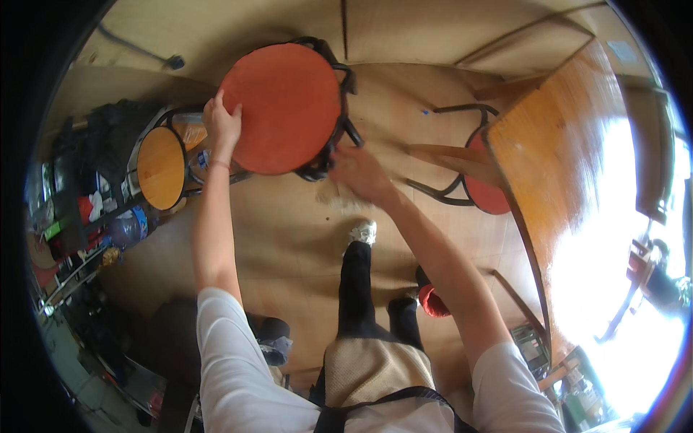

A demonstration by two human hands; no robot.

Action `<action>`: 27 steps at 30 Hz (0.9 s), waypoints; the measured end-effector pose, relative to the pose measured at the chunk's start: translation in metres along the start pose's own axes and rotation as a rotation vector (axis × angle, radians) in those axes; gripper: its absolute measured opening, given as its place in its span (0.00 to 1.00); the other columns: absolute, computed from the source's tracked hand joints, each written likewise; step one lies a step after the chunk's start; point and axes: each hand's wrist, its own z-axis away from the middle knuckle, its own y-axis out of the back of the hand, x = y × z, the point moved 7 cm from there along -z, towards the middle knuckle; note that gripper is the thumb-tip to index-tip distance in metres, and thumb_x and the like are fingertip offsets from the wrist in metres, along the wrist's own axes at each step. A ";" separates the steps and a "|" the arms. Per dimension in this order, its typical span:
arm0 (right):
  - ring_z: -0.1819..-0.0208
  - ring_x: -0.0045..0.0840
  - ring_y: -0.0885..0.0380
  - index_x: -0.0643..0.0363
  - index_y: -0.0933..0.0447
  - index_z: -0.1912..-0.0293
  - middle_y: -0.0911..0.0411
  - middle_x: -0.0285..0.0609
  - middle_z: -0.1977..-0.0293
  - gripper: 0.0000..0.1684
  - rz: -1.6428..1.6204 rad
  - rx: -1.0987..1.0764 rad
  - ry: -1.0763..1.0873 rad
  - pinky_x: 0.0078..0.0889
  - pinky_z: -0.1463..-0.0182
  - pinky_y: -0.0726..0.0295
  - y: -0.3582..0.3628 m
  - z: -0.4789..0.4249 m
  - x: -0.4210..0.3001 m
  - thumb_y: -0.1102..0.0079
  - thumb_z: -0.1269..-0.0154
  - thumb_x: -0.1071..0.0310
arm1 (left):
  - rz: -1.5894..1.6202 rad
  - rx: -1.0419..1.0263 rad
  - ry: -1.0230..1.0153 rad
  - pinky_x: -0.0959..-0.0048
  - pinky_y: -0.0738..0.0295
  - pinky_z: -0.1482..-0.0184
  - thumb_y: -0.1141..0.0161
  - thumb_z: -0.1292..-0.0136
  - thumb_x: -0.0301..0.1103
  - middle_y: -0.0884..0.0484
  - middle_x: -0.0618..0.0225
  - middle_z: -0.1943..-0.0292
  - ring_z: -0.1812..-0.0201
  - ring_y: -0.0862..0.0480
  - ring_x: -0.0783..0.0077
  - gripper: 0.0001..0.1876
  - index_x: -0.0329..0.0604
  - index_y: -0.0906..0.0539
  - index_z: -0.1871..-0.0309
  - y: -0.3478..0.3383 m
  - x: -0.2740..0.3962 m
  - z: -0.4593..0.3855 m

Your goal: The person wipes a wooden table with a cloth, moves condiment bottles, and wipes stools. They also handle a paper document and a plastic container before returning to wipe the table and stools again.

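Note:
A round stool with a red seat (pixel 284 108) and black metal tube legs is before me, close to the wooden wall. My left hand (pixel 222 127) holds the left rim of the seat, its thumb lying on the red top. Several black bent tubes show along the stool's right side. My right hand (pixel 361 176) is blurred beside the lower right tubes, its fingertips at or very near them. Whether those fingers grip a tube cannot be made out.
Left of the stool stands another stool with a yellow-orange seat (pixel 161 168), near a large plastic bottle (pixel 128 228) and cluttered shelving. On the right, a wooden table (pixel 533 146) partly covers a red-seated stool (pixel 483 176). A red container (pixel 433 302) sits near my feet.

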 end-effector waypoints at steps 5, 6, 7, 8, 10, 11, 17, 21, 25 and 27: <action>0.59 0.15 0.22 0.69 0.20 0.47 0.17 0.40 0.60 0.23 -0.417 -0.083 -0.516 0.20 0.52 0.23 0.069 0.160 0.045 0.37 0.42 0.70 | 0.529 -0.667 0.054 0.65 0.24 0.50 0.29 0.42 0.40 0.15 0.60 0.60 0.52 0.16 0.59 0.17 0.39 0.18 0.56 -0.079 0.176 0.175; 0.60 0.15 0.22 0.68 0.20 0.47 0.17 0.39 0.61 0.22 -0.429 0.015 -0.544 0.20 0.54 0.23 0.093 0.196 0.071 0.38 0.41 0.71 | 0.528 -0.883 -0.071 0.65 0.25 0.44 0.30 0.43 0.52 0.15 0.53 0.51 0.47 0.17 0.55 0.27 0.36 0.18 0.51 -0.111 0.225 0.217; 0.61 0.15 0.22 0.68 0.20 0.48 0.17 0.39 0.62 0.21 -0.443 0.119 -0.576 0.19 0.56 0.23 0.113 0.235 0.099 0.38 0.41 0.72 | 0.517 -1.164 -0.055 0.62 0.28 0.38 0.34 0.44 0.62 0.20 0.43 0.45 0.42 0.20 0.51 0.39 0.31 0.20 0.45 -0.141 0.277 0.252; 0.62 0.16 0.22 0.67 0.20 0.48 0.18 0.39 0.63 0.20 -0.466 0.193 -0.609 0.19 0.57 0.22 0.127 0.274 0.120 0.38 0.41 0.73 | 0.551 -1.217 -0.092 0.60 0.31 0.36 0.35 0.46 0.66 0.23 0.37 0.43 0.39 0.23 0.47 0.45 0.26 0.24 0.41 -0.179 0.310 0.286; 0.63 0.17 0.21 0.67 0.19 0.49 0.18 0.40 0.64 0.18 -0.527 0.339 -0.665 0.19 0.57 0.22 0.148 0.347 0.144 0.38 0.40 0.74 | 0.624 -1.123 0.012 0.58 0.29 0.38 0.33 0.51 0.69 0.25 0.32 0.42 0.38 0.24 0.45 0.55 0.22 0.32 0.37 -0.241 0.364 0.316; 0.64 0.17 0.21 0.66 0.19 0.50 0.19 0.40 0.64 0.18 -0.568 0.410 -0.676 0.20 0.56 0.21 0.157 0.378 0.150 0.38 0.40 0.74 | 0.767 -1.025 0.076 0.59 0.28 0.39 0.33 0.47 0.64 0.23 0.38 0.42 0.40 0.23 0.47 0.48 0.26 0.29 0.38 -0.268 0.381 0.320; 0.58 0.19 0.21 0.65 0.21 0.45 0.19 0.38 0.61 0.19 -0.618 0.612 -0.915 0.24 0.52 0.20 0.180 0.512 0.176 0.39 0.37 0.73 | 1.100 -0.463 0.141 0.65 0.23 0.56 0.37 0.36 0.44 0.14 0.60 0.61 0.57 0.16 0.57 0.21 0.36 0.20 0.48 -0.343 0.420 0.334; 0.60 0.21 0.22 0.66 0.25 0.42 0.20 0.40 0.59 0.22 -0.848 0.725 -0.832 0.24 0.53 0.20 0.190 0.561 0.196 0.42 0.35 0.73 | 1.242 -0.624 0.562 0.71 0.24 0.69 0.35 0.38 0.41 0.15 0.65 0.72 0.71 0.18 0.71 0.17 0.35 0.19 0.54 -0.292 0.433 0.368; 0.55 0.26 0.20 0.68 0.25 0.42 0.19 0.44 0.55 0.22 -0.862 0.715 -0.747 0.27 0.50 0.20 0.206 0.569 0.190 0.45 0.34 0.72 | 1.212 -0.811 0.584 0.76 0.23 0.67 0.28 0.42 0.37 0.14 0.68 0.70 0.69 0.18 0.80 0.18 0.34 0.17 0.56 -0.215 0.431 0.392; 0.54 0.29 0.19 0.68 0.28 0.40 0.19 0.46 0.55 0.23 -0.852 0.651 -0.705 0.29 0.49 0.19 0.208 0.559 0.176 0.46 0.34 0.72 | 1.226 -0.853 0.528 0.81 0.30 0.75 0.26 0.44 0.37 0.17 0.71 0.71 0.76 0.23 0.84 0.18 0.36 0.17 0.56 -0.181 0.412 0.404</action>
